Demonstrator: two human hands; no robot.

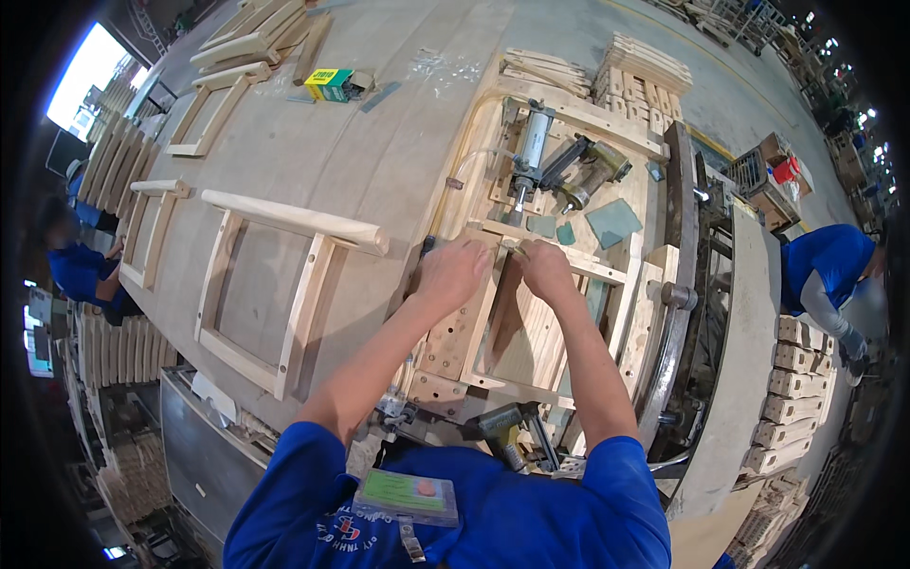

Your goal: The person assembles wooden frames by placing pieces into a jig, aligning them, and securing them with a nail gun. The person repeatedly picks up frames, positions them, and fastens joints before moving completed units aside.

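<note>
A pale wooden frame (482, 327) lies in a wooden jig on the bench in front of me. My left hand (455, 273) is closed at its far left corner, with the fingertips curled over the wood. Just to the right, my right hand (548, 268) is closed with its fingers pinched at the frame's far rail (583, 266). The fingertips of both hands are partly hidden, so a small piece between them cannot be made out. Beyond the hands, an air cylinder (533, 142) points toward the frame. A nail gun (592, 175) lies beside the cylinder.
An assembled wooden frame (299, 223) rests on the bench at left, near a green and yellow box (336, 85). Another nail gun (507, 427) sits close to my body. A metal clamp bar (675, 351) runs along the right. Co-workers in blue (829, 270) stand at both sides.
</note>
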